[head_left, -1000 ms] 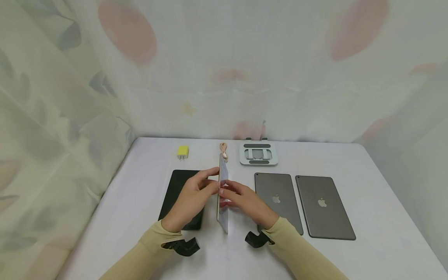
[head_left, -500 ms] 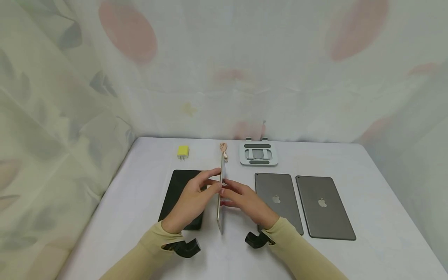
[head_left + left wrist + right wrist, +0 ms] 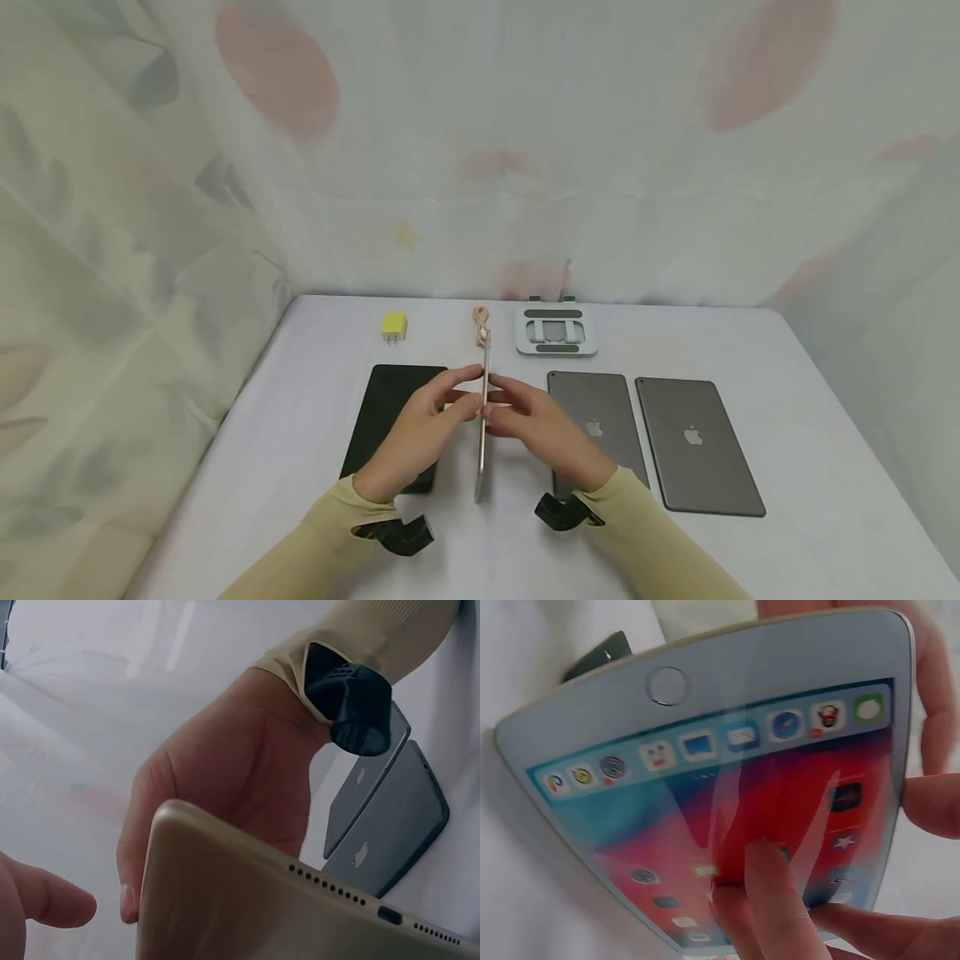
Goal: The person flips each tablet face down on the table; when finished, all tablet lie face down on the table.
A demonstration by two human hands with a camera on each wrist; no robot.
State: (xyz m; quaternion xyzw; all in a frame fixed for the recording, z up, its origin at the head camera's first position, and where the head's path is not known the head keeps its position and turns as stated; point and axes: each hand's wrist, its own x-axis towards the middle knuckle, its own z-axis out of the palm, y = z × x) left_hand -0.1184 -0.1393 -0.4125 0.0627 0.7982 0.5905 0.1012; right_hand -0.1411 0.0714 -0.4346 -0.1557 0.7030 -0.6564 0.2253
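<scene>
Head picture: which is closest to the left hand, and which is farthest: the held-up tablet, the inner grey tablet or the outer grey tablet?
1. Held-up tablet: right at the fingers of the left hand, standing on edge.
2. Inner grey tablet: to the right, partly hidden by the right hand.
3. Outer grey tablet: farthest right.

Left forearm (image 3: 300, 537): tan sleeve, slants in from lower left toward centre
Right forearm (image 3: 667, 537): same sleeve, mirrored from lower right
Left hand (image 3: 420, 429): gripping, fingers bent, index finger (image 3: 456, 379) reaching farther forward than thumb (image 3: 463, 408)
Right hand (image 3: 551, 433): gripping, fingers bent inward; right wrist view has two fingers (image 3: 776, 911) close together
Hands, relation: level, near each other, fingertips facing
Left wrist view: one left-hand digit (image 3: 56, 900) juts in, rest cropped
</scene>
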